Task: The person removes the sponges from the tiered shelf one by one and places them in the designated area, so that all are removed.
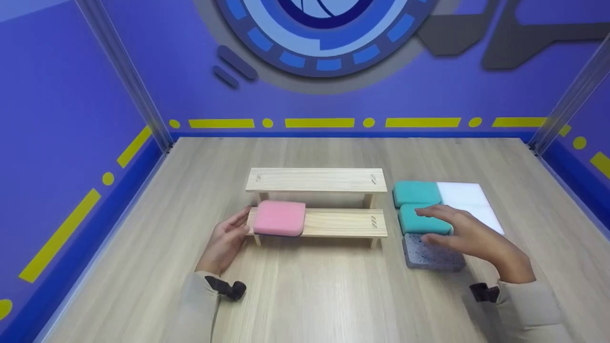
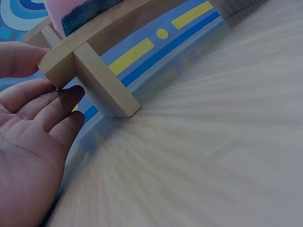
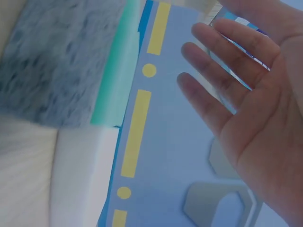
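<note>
A small two-step wooden rack (image 1: 343,223) stands on the table. On the left part of its lower board lies a pink sponge (image 1: 280,218); its dark, rough underside (image 2: 87,16) shows in the left wrist view. My left hand (image 1: 224,243) holds the left end of that lower board between thumb and fingers. Over on the right, my right hand (image 1: 469,236) hovers with spread fingers above a teal sponge (image 1: 412,220) and a grey, pitted sponge (image 1: 431,255), holding nothing. In the right wrist view, the palm and several fingers (image 3: 208,97) are apart from the grey sponge (image 3: 57,61).
Behind the hovering hand lie another teal sponge (image 1: 417,193) and white sponges (image 1: 462,194), packed side by side. The rack's upper board (image 1: 314,180) bears nothing. Blue printed walls (image 1: 333,105) enclose the wooden table (image 1: 324,295) at the back and sides.
</note>
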Motion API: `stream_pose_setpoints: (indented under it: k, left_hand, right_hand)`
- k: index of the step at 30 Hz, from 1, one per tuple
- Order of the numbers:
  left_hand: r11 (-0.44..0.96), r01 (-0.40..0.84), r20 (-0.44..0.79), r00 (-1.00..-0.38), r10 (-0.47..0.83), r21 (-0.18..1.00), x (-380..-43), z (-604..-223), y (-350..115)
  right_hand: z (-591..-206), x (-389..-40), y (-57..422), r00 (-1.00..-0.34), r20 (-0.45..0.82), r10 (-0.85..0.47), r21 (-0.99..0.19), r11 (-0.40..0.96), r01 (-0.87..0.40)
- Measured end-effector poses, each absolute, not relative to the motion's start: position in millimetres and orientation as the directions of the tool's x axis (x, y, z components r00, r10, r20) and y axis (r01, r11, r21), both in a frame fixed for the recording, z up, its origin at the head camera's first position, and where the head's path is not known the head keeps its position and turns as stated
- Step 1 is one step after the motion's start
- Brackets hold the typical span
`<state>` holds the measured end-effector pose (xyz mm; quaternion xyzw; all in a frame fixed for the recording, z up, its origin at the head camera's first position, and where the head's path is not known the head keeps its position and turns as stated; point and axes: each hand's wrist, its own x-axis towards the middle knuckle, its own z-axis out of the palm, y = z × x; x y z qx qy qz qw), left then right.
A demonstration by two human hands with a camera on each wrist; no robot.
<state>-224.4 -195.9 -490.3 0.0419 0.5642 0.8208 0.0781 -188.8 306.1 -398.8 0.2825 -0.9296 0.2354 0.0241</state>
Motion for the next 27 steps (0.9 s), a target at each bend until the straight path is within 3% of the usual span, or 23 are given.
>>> stream_pose_setpoints:
  k: [17,27]
  left_hand:
    - [-0.364,-0.079,-0.017,-0.985,0.171,0.928,-223,-491,-196]
    - [-0.362,-0.077,-0.014,-0.985,0.172,0.929,-223,-491,-196]
  right_hand:
    - [-388,-200,273,-0.794,0.284,-0.538,-0.430,0.669,-0.607]
    - [-381,-207,248,-0.781,0.276,-0.560,-0.441,0.649,-0.620]
